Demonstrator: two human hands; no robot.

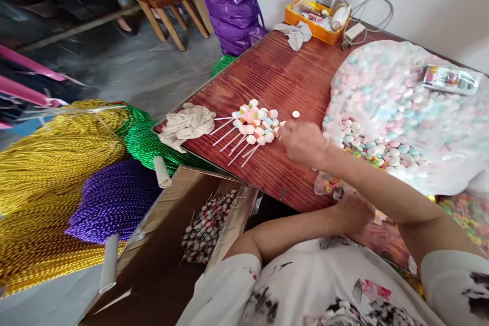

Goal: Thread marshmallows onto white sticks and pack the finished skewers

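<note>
Candy sticks [250, 131] fan out, bare ends toward the cloth [187, 123]. Right hand [301, 142] touches their heads. Its fingers, and left hand [353, 211] fingers, are hidden.

A white wall [439, 0] rises far beyond the right hand [303, 142], a red-brown wooden table [282, 76] lies under both hands, and well off to the left of the left hand [353, 211] 1 wooden stool [168, 2] stands on the grey floor [145, 71] in soft, even light.

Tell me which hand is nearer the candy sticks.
Right. The right hand is beside the candy sticks, on their right; the left hand rests apart at the table edge.
</note>
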